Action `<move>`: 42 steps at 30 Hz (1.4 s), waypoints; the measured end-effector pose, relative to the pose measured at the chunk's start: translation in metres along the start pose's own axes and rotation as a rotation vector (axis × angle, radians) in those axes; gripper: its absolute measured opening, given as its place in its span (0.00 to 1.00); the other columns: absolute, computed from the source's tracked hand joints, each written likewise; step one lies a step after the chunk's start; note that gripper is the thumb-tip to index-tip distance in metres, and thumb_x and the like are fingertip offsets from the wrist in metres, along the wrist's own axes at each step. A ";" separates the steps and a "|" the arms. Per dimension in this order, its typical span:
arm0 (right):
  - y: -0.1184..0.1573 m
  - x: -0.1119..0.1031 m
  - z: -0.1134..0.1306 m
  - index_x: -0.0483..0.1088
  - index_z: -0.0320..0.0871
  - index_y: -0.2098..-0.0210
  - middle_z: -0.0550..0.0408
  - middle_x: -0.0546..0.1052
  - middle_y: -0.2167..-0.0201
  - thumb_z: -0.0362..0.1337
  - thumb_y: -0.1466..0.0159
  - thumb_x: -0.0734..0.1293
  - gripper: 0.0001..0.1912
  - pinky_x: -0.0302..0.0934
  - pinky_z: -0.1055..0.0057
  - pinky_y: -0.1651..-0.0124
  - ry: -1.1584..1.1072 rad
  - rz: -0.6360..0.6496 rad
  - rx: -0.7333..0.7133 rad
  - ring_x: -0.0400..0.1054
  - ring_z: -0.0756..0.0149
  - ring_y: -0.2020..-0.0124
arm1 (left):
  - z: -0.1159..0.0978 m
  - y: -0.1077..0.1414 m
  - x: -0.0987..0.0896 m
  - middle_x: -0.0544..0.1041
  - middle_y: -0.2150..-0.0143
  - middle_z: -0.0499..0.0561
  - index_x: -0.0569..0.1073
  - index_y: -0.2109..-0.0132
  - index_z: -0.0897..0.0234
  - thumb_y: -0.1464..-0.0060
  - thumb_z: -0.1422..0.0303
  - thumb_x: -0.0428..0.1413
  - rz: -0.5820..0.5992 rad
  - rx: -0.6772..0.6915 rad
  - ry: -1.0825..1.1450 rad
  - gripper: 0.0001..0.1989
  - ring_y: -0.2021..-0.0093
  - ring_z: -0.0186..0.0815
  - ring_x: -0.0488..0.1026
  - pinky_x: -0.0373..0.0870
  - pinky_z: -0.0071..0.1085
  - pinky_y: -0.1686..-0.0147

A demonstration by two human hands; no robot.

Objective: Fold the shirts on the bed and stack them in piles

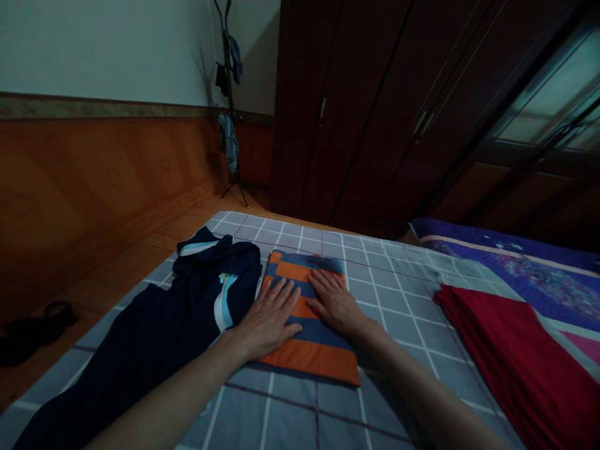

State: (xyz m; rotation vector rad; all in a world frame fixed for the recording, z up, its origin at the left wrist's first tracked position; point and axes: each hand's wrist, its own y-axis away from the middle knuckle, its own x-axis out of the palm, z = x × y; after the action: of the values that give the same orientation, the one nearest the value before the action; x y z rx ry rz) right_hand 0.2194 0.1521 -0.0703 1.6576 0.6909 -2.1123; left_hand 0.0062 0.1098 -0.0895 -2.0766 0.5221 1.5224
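A folded orange and blue-grey striped cloth (pixel 304 359) lies flat on the bed's grey checked sheet (pixel 394 294). My left hand (pixel 268 317) rests palm down on its left part, fingers stretched out. On the upper right part of the same cloth, my right hand (pixel 335 301) is also laid flat with the fingers extended. Neither hand grips anything. Left of the cloth, close by my left forearm, a dark navy garment (pixel 154 325) with white and light blue stripes lies loosely crumpled.
Folded red fabric (pixel 520 356) lies at the right. Beyond it is a purple patterned bedspread (pixel 506 250). A dark wooden wardrobe (pixel 356 112) stands past the bed's far edge, beside a coat stand (pixel 229 94). Dark objects (pixel 37 331) lie on the floor at left.
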 end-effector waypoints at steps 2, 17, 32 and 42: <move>-0.005 0.003 -0.016 0.55 0.36 0.36 0.40 0.55 0.35 0.47 0.33 0.57 0.31 0.44 0.50 0.36 0.058 0.002 0.066 0.45 0.51 0.34 | 0.002 0.001 0.004 0.49 0.31 0.59 0.49 0.32 0.63 0.41 0.52 0.47 0.055 -0.020 -0.021 0.35 0.31 0.48 0.39 0.40 0.53 0.36; -0.051 0.015 0.011 0.53 0.41 0.35 0.48 0.53 0.34 0.46 0.30 0.50 0.28 0.41 0.55 0.35 0.072 -0.013 -0.099 0.45 0.55 0.34 | -0.003 0.001 -0.003 0.48 0.32 0.66 0.51 0.33 0.70 0.47 0.44 0.48 0.072 -0.083 0.005 0.44 0.32 0.55 0.37 0.41 0.54 0.37; -0.095 0.028 0.020 0.55 0.46 0.37 0.54 0.58 0.36 0.48 0.29 0.47 0.26 0.44 0.61 0.36 0.067 0.044 -0.204 0.49 0.62 0.35 | -0.009 -0.002 -0.012 0.44 0.32 0.70 0.50 0.34 0.76 0.49 0.45 0.51 0.143 -0.139 0.039 0.47 0.32 0.59 0.36 0.40 0.56 0.38; -0.068 0.019 -0.017 0.50 0.40 0.34 0.45 0.49 0.33 0.58 0.34 0.51 0.37 0.34 0.54 0.35 0.182 -0.033 0.084 0.40 0.52 0.33 | -0.011 -0.001 -0.018 0.38 0.31 0.67 0.47 0.33 0.75 0.46 0.43 0.46 0.218 -0.165 -0.033 0.46 0.32 0.56 0.30 0.36 0.55 0.37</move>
State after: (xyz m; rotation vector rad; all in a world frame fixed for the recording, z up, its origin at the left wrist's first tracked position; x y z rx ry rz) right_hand 0.1898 0.2176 -0.0813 1.9148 0.6963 -2.0554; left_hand 0.0101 0.1040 -0.0693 -2.1722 0.6477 1.7737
